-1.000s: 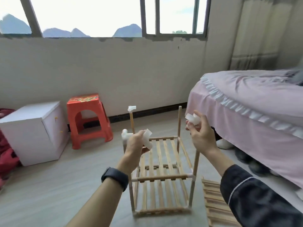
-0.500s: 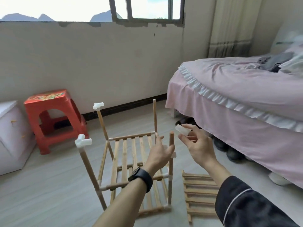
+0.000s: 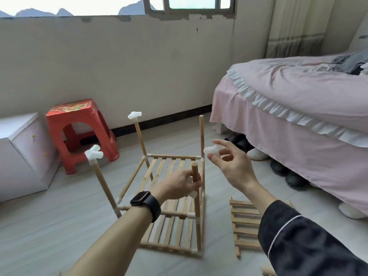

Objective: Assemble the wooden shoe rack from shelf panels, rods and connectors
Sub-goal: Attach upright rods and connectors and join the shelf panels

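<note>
The half-built wooden shoe rack (image 3: 169, 196) stands on the floor in the middle, with two slatted shelves and four upright rods. White connectors cap the near left rod (image 3: 93, 155) and the far left rod (image 3: 134, 115). The far right rod (image 3: 201, 136) is bare on top. My left hand (image 3: 177, 185), with a black watch on the wrist, grips the near right rod (image 3: 194, 172) just below its bare top. My right hand (image 3: 229, 162) hovers to the right of that rod and pinches a white connector (image 3: 212, 150) in its fingertips.
A loose slatted shelf panel (image 3: 246, 224) lies on the floor to the right of the rack. A red plastic stool (image 3: 79, 132) and a white cabinet (image 3: 20, 154) stand at the left. A pink-covered bed (image 3: 298, 104) with shoes under it fills the right.
The view swung left and down over the second. My left hand left the near left connector and now grips the near right rod. My right hand still holds its connector, now raised a little.
</note>
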Demonstrator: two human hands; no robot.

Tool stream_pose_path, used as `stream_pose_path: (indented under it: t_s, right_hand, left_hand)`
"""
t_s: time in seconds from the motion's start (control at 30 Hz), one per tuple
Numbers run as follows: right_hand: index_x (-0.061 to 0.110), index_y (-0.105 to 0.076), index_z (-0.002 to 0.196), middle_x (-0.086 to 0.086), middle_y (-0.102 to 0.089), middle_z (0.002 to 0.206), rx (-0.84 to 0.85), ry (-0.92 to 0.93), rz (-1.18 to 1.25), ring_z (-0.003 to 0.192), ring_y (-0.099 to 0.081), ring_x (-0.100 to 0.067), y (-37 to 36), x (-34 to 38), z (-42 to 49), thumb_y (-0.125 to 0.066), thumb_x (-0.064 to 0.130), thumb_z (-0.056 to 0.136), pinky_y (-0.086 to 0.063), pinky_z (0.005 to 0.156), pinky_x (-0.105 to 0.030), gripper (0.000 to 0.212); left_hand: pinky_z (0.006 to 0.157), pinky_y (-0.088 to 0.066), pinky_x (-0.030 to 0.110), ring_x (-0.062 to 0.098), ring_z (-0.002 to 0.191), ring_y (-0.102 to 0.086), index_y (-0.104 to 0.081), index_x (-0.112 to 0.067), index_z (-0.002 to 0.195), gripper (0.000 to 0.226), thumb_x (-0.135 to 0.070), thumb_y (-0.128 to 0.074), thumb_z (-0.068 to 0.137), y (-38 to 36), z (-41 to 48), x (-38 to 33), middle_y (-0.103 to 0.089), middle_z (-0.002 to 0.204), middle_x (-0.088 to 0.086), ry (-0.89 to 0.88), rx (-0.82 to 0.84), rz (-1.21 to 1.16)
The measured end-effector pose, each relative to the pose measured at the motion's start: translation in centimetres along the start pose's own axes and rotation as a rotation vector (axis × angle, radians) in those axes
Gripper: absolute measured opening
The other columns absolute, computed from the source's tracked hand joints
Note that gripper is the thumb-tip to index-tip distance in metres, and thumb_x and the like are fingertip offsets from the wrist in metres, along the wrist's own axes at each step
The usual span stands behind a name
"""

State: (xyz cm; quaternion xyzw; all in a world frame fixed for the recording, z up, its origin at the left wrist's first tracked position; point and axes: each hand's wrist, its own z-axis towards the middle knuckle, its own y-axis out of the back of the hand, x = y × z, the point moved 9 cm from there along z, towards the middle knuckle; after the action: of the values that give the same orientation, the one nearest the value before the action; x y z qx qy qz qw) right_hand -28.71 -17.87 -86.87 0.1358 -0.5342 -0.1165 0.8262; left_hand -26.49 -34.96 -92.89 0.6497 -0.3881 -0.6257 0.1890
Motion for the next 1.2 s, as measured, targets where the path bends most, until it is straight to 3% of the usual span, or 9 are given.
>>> stream_pose_path:
  t_s: [0.17, 0.33, 0.4, 0.53, 0.7, 0.83, 0.97, 1.07, 1.2]
  right_hand:
    - [0.038, -0.064, 0.130, 0.006, -0.067, 0.099, 0.169, 0.042, 0.062, 0.089, -0.069, -0.012, -4.9, 3.0, -1.0, -0.072, 0.042, 0.091, -0.060, 0.082, -0.029, 0.040]
    - [0.051, -0.057, 0.135, -0.018, -0.067, 0.085, 0.377, 0.082, 0.065, 0.082, -0.063, -0.041, -9.1, 5.2, -2.3, -0.055, 0.046, 0.102, -0.058, 0.074, -0.044, 0.034]
    - [0.053, -0.059, 0.131, -0.020, -0.065, 0.089, 0.414, 0.112, 0.087, 0.080, -0.065, -0.030, -10.2, 6.1, -2.6, -0.054, 0.040, 0.104, -0.059, 0.075, -0.037, 0.031]
    - [0.054, -0.062, 0.123, 0.002, -0.062, 0.098, 0.409, 0.158, 0.076, 0.077, -0.066, -0.010, -11.8, 7.4, -2.9, -0.055, 0.032, 0.104, -0.059, 0.079, -0.034, 0.030]
    - [0.035, -0.068, 0.127, -0.001, -0.064, 0.101, 0.375, 0.133, 0.157, 0.082, -0.067, -0.013, -12.6, 8.2, -2.6, -0.048, 0.025, 0.107, -0.059, 0.081, -0.034, 0.029]
    - [0.028, -0.070, 0.121, 0.007, -0.066, 0.084, 0.485, 0.097, 0.264, 0.073, -0.067, -0.015, -14.4, 9.3, -3.4, -0.045, 0.017, 0.108, -0.057, 0.073, -0.029, 0.030]
    - [0.026, -0.075, 0.115, -0.008, -0.064, 0.118, 0.547, 0.052, 0.328, 0.089, -0.068, -0.032, -15.6, 9.9, -3.7, -0.044, 0.011, 0.107, -0.058, 0.080, -0.030, 0.035]
    - [0.028, -0.077, 0.111, -0.006, -0.064, 0.119, 0.548, 0.058, 0.336, 0.088, -0.066, -0.024, -16.1, 10.5, -3.9, -0.045, 0.009, 0.107, -0.056, 0.082, -0.028, 0.038]
    - [0.033, -0.078, 0.107, 0.005, -0.064, 0.111, 0.537, 0.089, 0.338, 0.085, -0.063, -0.012, -16.8, 11.2, -3.9, -0.046, 0.008, 0.106, -0.055, 0.085, -0.027, 0.040]
  left_hand:
    - [0.068, -0.040, 0.017, 0.002, 0.094, -0.060, -0.063, -0.039, 0.102, 0.007, -0.041, -0.064, 0.096, 3.1, -3.9, 3.5, -0.061, 0.100, -0.019, 0.082, -0.016, 0.037]
    - [0.076, -0.047, 0.023, 0.000, 0.092, -0.062, -0.065, -0.043, 0.099, 0.007, -0.048, -0.062, 0.095, 3.9, -6.9, 6.6, -0.069, 0.097, -0.015, 0.093, -0.153, 0.004]
    - [0.081, -0.053, 0.030, 0.002, 0.092, -0.064, -0.064, -0.047, 0.099, 0.008, -0.052, -0.060, 0.094, 3.9, -7.5, 7.4, -0.071, 0.096, -0.015, 0.081, -0.192, -0.012]
    - [0.086, -0.056, 0.040, 0.005, 0.093, -0.065, -0.062, -0.047, 0.098, 0.007, -0.052, -0.058, 0.095, 3.8, -7.8, 7.8, -0.072, 0.096, -0.015, 0.074, -0.219, -0.005]
    - [0.081, -0.049, 0.028, 0.000, 0.095, -0.061, -0.060, -0.045, 0.099, 0.002, -0.045, -0.058, 0.098, 3.9, -8.0, 7.8, -0.071, 0.103, -0.015, 0.047, -0.226, -0.024]
    - [0.075, -0.046, 0.024, 0.000, 0.090, -0.061, -0.062, -0.038, 0.101, 0.005, -0.041, -0.058, 0.100, 4.1, -8.3, 7.7, -0.070, 0.096, -0.013, 0.028, -0.220, -0.030]
    - [0.088, -0.053, 0.037, 0.008, 0.094, -0.063, -0.062, -0.033, 0.100, 0.006, -0.037, -0.058, 0.100, 4.5, -8.9, 8.0, -0.069, 0.097, -0.011, 0.030, -0.206, -0.030]
    - [0.086, -0.053, 0.037, 0.008, 0.093, -0.062, -0.059, -0.037, 0.096, 0.003, -0.038, -0.059, 0.099, 5.0, -9.5, 8.6, -0.067, 0.096, -0.012, 0.041, -0.205, 0.020]
    - [0.074, -0.045, 0.025, 0.001, 0.089, -0.058, -0.056, -0.045, 0.088, 0.012, -0.038, -0.063, 0.096, 6.0, -10.6, 9.3, -0.066, 0.094, -0.015, 0.049, -0.219, -0.001]
